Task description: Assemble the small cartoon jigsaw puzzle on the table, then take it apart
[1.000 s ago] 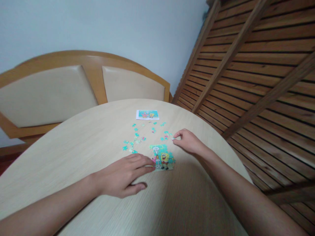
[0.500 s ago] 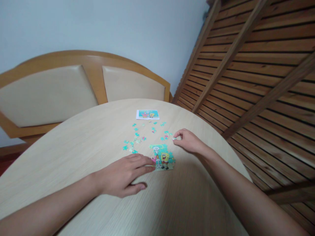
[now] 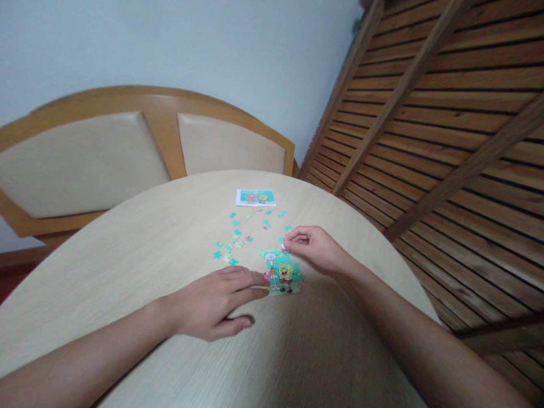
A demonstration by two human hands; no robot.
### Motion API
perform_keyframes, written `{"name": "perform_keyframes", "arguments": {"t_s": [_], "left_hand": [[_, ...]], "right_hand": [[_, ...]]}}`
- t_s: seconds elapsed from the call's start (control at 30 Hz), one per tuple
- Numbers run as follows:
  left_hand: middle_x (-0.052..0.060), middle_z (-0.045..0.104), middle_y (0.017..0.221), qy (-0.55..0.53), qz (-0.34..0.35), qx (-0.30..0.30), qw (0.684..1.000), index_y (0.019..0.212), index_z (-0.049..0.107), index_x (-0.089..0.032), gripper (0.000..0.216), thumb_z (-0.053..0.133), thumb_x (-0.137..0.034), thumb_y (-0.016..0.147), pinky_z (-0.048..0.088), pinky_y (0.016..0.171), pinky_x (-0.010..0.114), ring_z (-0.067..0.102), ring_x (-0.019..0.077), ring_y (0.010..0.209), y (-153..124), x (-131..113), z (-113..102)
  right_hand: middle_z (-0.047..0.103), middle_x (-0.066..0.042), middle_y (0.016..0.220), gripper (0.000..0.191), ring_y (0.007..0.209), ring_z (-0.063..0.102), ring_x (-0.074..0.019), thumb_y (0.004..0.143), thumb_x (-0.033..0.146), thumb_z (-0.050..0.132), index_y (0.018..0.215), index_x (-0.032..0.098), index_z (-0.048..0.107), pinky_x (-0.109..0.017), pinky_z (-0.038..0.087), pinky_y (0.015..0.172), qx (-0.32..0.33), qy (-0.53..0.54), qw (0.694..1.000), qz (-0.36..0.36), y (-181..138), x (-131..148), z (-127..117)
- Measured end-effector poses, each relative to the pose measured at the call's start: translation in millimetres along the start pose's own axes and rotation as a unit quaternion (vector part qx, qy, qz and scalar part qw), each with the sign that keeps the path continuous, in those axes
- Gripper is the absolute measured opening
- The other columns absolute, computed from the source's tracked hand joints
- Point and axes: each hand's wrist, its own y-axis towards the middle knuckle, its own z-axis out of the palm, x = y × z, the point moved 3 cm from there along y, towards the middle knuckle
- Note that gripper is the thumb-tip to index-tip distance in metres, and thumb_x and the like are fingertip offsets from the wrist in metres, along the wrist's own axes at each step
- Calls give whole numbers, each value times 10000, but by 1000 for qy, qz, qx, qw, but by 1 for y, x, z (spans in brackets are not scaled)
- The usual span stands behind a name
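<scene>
A partly joined jigsaw puzzle (image 3: pixel 284 273) with cartoon figures on a teal ground lies flat on the table. My left hand (image 3: pixel 216 300) rests palm down beside it, fingers stretched out, their tips on the puzzle's left edge. Just over the puzzle's top edge, my right hand (image 3: pixel 310 246) pinches a small puzzle piece (image 3: pixel 284 247) between thumb and fingertips; the fingers cover part of it. Several loose puzzle pieces (image 3: pixel 229 247) are scattered to the upper left, and others lie behind the puzzle, near my right hand.
Behind the loose pieces lies a picture card (image 3: pixel 256 198) with the same cartoon figures. The round wooden table (image 3: pixel 140 243) has a padded wooden headboard (image 3: pixel 157 102) beyond it. A slatted wooden panel (image 3: pixel 425 124) stands along the right side.
My right hand has moved left with the pinched piece, from beside the loose pieces to the puzzle's top edge. My left hand stays in place.
</scene>
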Motion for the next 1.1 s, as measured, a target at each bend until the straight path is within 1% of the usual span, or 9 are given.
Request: {"name": "perform_keyframes", "arguments": {"t_s": [0.07, 0.17, 0.27, 0.33, 0.4, 0.47, 0.7, 0.93, 1.1], "left_hand": [[173, 548, 1432, -1, -3, 6, 1000, 1424, 451, -169, 492, 541, -338, 970, 446, 1114, 502, 538, 303, 1314, 0, 0, 0], [173, 546, 1432, -2, -6, 9, 1000, 1425, 451, -168, 494, 542, -339, 970, 433, 1124, 497, 532, 303, 1318, 0, 0, 0], [168, 549, 1427, -7, -6, 7, 1000, 1424, 455, -168, 495, 545, -336, 966, 429, 1128, 493, 533, 302, 1315, 0, 1, 0], [165, 554, 1421, -9, -7, 7, 1000, 1421, 458, -168, 495, 548, -332, 963, 431, 1127, 491, 535, 300, 1311, 0, 1, 1], [164, 562, 1411, -10, -7, 8, 1000, 1415, 467, -167, 492, 554, -329, 958, 437, 1121, 492, 546, 301, 1298, 0, 0, 1], [165, 569, 1402, -10, -8, 6, 1000, 1412, 472, -168, 493, 559, -329, 954, 442, 1116, 496, 556, 305, 1287, 0, 0, 0], [167, 576, 1397, -12, -10, 4, 1000, 1413, 474, -173, 495, 558, -341, 955, 444, 1116, 493, 551, 305, 1294, 0, 2, 1], [167, 575, 1402, -7, -15, 9, 1000, 1412, 479, -158, 502, 567, -337, 952, 435, 1127, 495, 537, 304, 1309, 0, 2, 1], [164, 586, 1392, -4, -13, 1, 1000, 1411, 481, -165, 499, 566, -340, 951, 445, 1120, 498, 542, 310, 1304, 0, 0, 0]], "right_hand": [[726, -42, 763, 198, 707, 642, -154, 768, 340, 740, 810, 151, 698, -273, 494, 660, -11, 1, 1000, 1, -1, 1, 11], [691, -13, 697, 146, 634, 574, -136, 768, 293, 734, 822, 157, 723, -247, 424, 568, -23, -53, 998, -15, -3, 3, 26], [748, -21, 819, 138, 720, 607, -144, 807, 247, 701, 910, 182, 766, -257, 450, 651, -4, -97, 993, -60, -4, 7, 36], [770, -22, 871, 124, 786, 640, -150, 835, 233, 679, 901, 192, 776, -265, 465, 728, 8, -118, 990, -78, -6, 10, 41], [775, -19, 861, 112, 803, 655, -152, 843, 231, 677, 867, 194, 781, -265, 463, 749, 13, -139, 987, -83, -8, 11, 43], [771, -15, 827, 105, 782, 652, -150, 835, 236, 688, 845, 194, 784, -260, 456, 726, 13, -155, 985, -82, -9, 11, 44], [757, -14, 769, 108, 717, 635, -138, 811, 247, 705, 818, 186, 794, -231, 448, 657, 20, -152, 986, -65, -10, 10, 46], [761, -1, 758, 97, 678, 618, -123, 811, 226, 705, 797, 194, 796, -228, 437, 644, 19, -154, 984, -82, -10, 10, 47], [768, -2, 767, 78, 690, 637, -131, 814, 232, 725, 802, 201, 795, -240, 442, 667, 6, -188, 977, -102, -9, 11, 48]]}}
